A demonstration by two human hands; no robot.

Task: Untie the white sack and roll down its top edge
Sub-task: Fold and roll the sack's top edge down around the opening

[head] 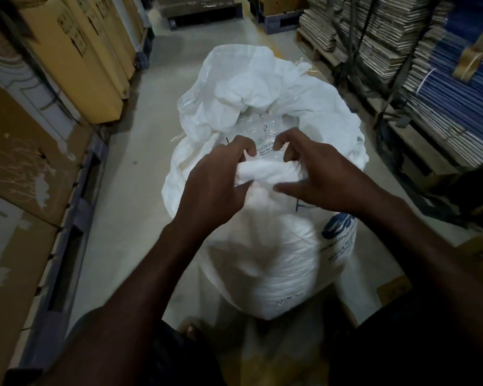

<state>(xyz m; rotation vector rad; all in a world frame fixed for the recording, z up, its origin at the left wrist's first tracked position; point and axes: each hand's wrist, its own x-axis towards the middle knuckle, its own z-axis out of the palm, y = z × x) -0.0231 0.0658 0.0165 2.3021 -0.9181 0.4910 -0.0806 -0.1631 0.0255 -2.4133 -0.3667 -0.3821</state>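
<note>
White sack stands on the floor directly below the hands, mouth open at the far side, clear printed liner showing inside. Near rim is bunched into a thick fold. Left hand and right hand both pinch that fold, fingers curled over it, thumbs underneath, close together.

White sack: plain white weave, blue printed emblem at 3 o'clock. Inner liner: clear, black lettering. Cartons at 10 o'clock were yellow-tan; floor was grey.
</note>
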